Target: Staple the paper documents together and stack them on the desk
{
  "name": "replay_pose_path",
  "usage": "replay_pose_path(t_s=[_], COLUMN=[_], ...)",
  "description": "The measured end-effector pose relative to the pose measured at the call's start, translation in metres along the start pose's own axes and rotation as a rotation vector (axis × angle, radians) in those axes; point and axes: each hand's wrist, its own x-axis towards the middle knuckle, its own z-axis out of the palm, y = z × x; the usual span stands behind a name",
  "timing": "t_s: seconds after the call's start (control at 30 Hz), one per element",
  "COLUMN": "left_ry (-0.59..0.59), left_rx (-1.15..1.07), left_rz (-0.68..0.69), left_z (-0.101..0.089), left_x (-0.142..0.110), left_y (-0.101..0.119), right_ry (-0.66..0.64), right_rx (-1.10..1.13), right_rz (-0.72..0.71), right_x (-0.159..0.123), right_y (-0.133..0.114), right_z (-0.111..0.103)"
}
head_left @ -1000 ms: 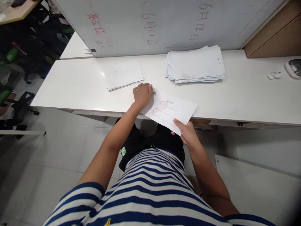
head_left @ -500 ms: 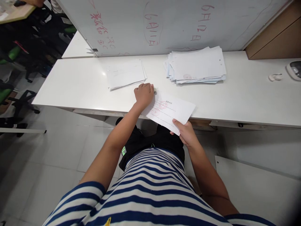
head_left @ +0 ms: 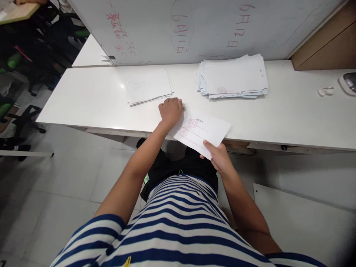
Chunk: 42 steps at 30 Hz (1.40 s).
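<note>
A white printed sheet of paper (head_left: 214,128) with red round stamp marks lies tilted across the desk's front edge. My right hand (head_left: 219,155) pinches its near right corner, thumb on top and fingers underneath. At the sheet's far left corner, my left hand (head_left: 171,111) is closed over a small object (head_left: 183,107); only its pale end pokes out beside the fingers, and its kind is hidden. Just beyond that hand lies a thin stack of papers (head_left: 150,87). A thicker, uneven pile of papers (head_left: 233,76) sits farther right, against the whiteboard.
A whiteboard (head_left: 208,29) with red writing stands along the back of the white desk (head_left: 292,111). At right are a cardboard box (head_left: 325,40), a small white item (head_left: 325,91) and a white-and-dark device (head_left: 349,83). Office chairs (head_left: 30,115) stand at left.
Both hands and the sheet stay almost where they were. The view has shifted very slightly.
</note>
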Motion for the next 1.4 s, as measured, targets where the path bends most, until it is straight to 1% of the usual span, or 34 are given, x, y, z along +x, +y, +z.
replay_pose_path(t_s=[0.3, 0.43, 0.53, 0.63, 0.7, 0.77, 0.87, 0.97, 1.07, 1.4], left_ry=[0.021, 0.012, -0.016, -0.029, -0.029, -0.028, -0.023, -0.012, 0.013, 0.044], left_rx=[0.056, 0.038, 0.043, 0.039, 0.020, -0.001, -0.024, -0.041, -0.064, -0.093], left_rz=[0.003, -0.008, -0.027, -0.028, 0.025, 0.105, 0.199, 0.251, 0.268, 0.275], left_z=[0.009, 0.006, 0.001, -0.004, -0.007, -0.009, -0.007, -0.003, 0.000, 0.003], left_x=[0.002, 0.001, 0.002, 0.002, 0.002, 0.002, 0.002, 0.003, 0.004, 0.006], left_y=[-0.001, 0.001, 0.002, 0.000, -0.005, -0.011, -0.021, -0.026, -0.027, -0.029], right_ry=[-0.009, -0.014, -0.013, 0.035, 0.118, 0.191, 0.198, 0.201, 0.229, 0.199], right_rx=[-0.039, -0.040, -0.056, -0.139, -0.219, -0.291, -0.373, -0.413, -0.445, -0.545], right_rz=[-0.017, -0.029, -0.047, -0.080, -0.139, -0.223, -0.304, -0.358, -0.389, -0.338], right_x=[0.002, 0.003, 0.004, 0.005, 0.005, 0.003, -0.005, -0.013, -0.019, -0.015], right_y=[0.002, 0.002, 0.003, 0.001, -0.004, -0.012, -0.027, -0.039, -0.045, -0.046], right_z=[-0.003, -0.002, -0.007, -0.023, -0.040, -0.059, -0.084, -0.098, -0.100, -0.090])
